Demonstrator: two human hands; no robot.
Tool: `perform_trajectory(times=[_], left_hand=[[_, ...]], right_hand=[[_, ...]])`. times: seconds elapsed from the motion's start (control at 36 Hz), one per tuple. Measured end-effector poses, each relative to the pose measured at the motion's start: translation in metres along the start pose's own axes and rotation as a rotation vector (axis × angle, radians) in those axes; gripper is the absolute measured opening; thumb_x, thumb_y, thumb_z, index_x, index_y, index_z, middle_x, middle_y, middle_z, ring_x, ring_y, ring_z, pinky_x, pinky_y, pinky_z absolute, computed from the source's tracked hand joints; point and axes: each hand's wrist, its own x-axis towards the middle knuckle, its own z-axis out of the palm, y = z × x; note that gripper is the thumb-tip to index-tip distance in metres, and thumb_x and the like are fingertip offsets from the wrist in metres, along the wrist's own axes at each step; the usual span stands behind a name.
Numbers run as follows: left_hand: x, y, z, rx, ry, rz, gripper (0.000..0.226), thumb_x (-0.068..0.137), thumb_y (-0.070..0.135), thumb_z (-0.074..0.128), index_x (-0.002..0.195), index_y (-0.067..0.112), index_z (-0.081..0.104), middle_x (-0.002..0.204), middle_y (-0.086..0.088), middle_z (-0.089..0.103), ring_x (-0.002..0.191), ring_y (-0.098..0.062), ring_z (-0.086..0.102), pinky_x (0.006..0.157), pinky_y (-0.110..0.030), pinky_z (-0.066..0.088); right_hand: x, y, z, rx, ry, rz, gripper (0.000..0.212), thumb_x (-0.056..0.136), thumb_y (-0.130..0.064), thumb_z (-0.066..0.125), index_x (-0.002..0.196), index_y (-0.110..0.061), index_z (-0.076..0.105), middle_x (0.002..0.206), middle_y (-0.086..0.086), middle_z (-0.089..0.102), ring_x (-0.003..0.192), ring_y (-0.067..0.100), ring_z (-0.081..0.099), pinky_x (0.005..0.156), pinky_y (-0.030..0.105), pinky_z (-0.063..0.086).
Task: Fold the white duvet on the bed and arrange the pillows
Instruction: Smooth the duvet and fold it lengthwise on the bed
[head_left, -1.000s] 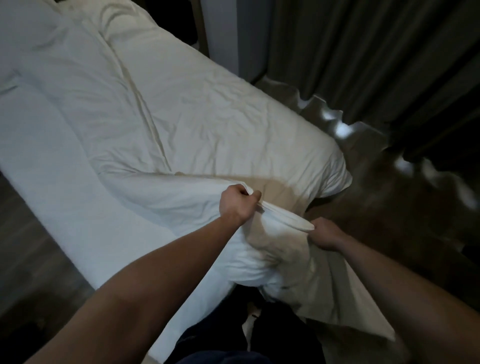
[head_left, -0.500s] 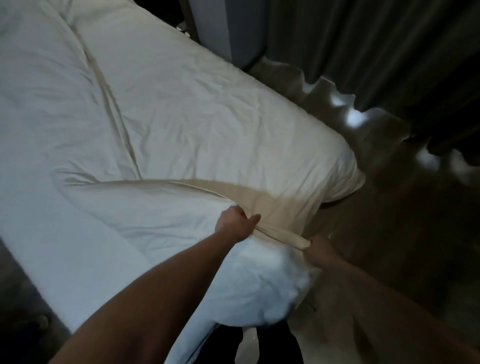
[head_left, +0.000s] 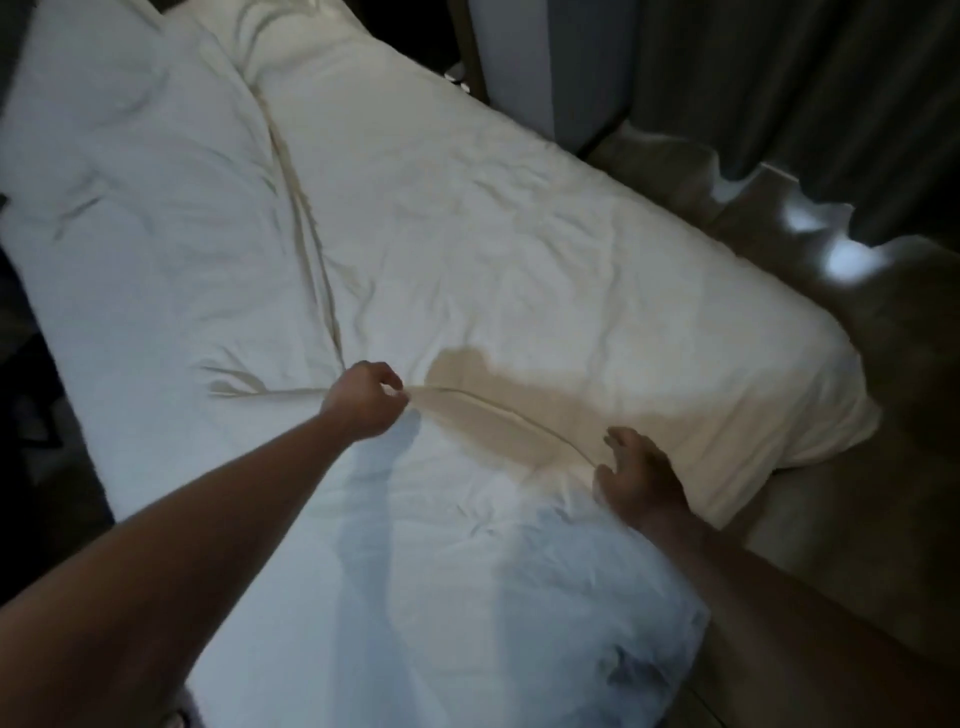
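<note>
Duvet (head_left: 467, 249) first: white and creased, it covers the bed across most of the frame, from the upper left down to the lower middle. Our left hand (head_left: 366, 400), at the centre of the frame, pinches the duvet's folded edge (head_left: 498, 410) between curled fingers and thumb, the arm reaching in from the lower left. Our right hand (head_left: 639, 478), right of centre, is released, its fingers spread, lying at the other end of that same edge; we cannot tell if it presses down. The edge runs as a thin ridge between the two hands, with a tan shadow just above it. A long crease (head_left: 301, 234) climbs from the left hand toward the top of the frame. Dark curtains (head_left: 805, 104) hang in the upper right, above the dim floor (head_left: 883, 467).
</note>
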Motion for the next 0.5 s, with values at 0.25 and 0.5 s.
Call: perform_trajectory(times=[0.25,0.5], left_hand=[[0.11,-0.087,0.014,0.041,0.043,-0.403,0.091,0.072,0.062,0.073,0.133,0.001,0.046,0.133,-0.022,0.053,0.121,-0.038,0.053,0.097,-0.041,0.047],[0.148,-0.112,0.054,0.145,-0.259,-0.468,0.065,0.082,0.042,0.073,0.127,-0.001,0.056,0.128,-0.018,0.059,0.114,-0.032,0.06,0.096,-0.037,0.05]], right_hand=[[0.081,-0.064,0.069,0.044,0.02,-0.095,0.052,0.083,-0.028,0.069,0.131,-0.013,0.058,0.126,0.006,0.064,0.118,0.028,0.057,0.1,0.032,0.044],[0.105,-0.067,0.113,-0.093,-0.154,-0.093,0.063,0.081,-0.063,0.065,0.13,-0.025,0.056,0.13,0.006,0.061,0.119,0.027,0.056,0.097,0.032,0.044]])
